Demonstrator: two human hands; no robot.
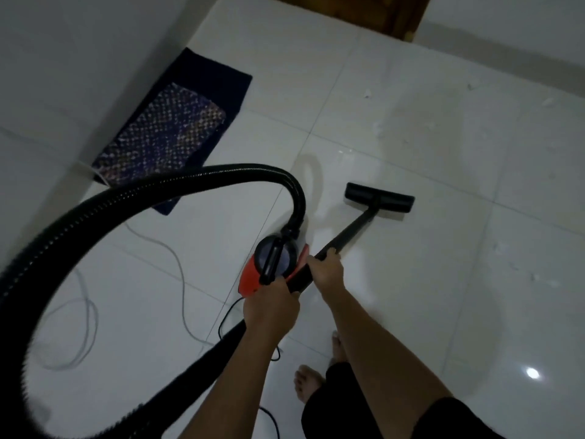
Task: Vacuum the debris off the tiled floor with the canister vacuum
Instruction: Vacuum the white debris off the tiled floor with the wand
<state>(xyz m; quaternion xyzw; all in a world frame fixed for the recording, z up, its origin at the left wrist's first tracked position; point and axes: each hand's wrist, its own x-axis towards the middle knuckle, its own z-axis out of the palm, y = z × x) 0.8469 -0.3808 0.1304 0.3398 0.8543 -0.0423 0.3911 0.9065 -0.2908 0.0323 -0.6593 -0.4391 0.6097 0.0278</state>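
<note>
Both hands hold the black vacuum wand [351, 231]. My right hand [327, 270] grips it higher along the tube, my left hand [272, 307] lower, near where the hose joins. The flat black floor head [380, 198] rests on the white tiled floor [443, 248]. A small red and black canister vacuum [272, 264] sits on the floor just left of my hands. Its ribbed black hose [133, 191] loops wide to the left and back under my left arm. Small white bits of debris [376, 126] lie scattered on the tiles beyond and right of the head.
A dark blue patterned mat [171, 134] lies along the white wall [63, 74] on the left. A white cord [177, 264] and a thin black cord [226, 315] trail across the tiles. My bare feet [308, 381] stand below the hands. A brown wooden door [380, 14] is at the top.
</note>
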